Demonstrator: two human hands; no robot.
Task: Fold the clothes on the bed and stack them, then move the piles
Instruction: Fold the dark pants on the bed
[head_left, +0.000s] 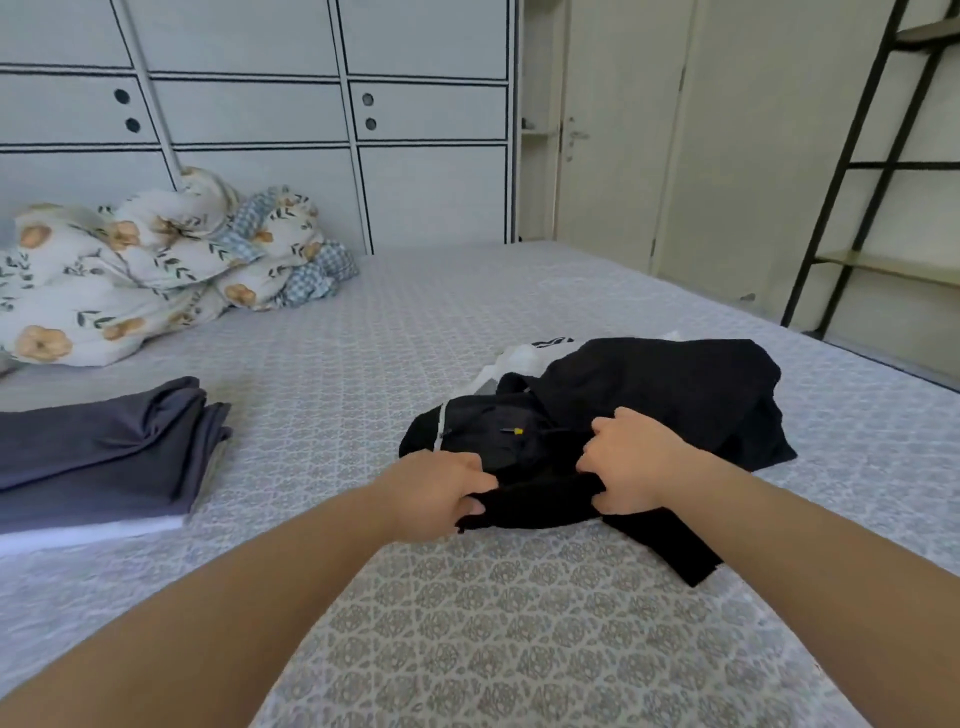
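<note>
A: Hands on the cloth! The left hand (441, 491) and the right hand (631, 460) both have fingers curled round the near edge of a crumpled black fabric garment (649, 410), which lies at about 2 o'clock on the grey patterned bed (519, 623).

B: And a white garment (519, 364) peeks from under it at 12 o'clock. Over at 9 o'clock, a folded grey-purple pile (98, 452); at 10 o'clock, a bunched floral quilt (145, 265).

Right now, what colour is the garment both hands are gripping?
Black garment, seen from the head camera; left hand and right hand grip it.
</note>
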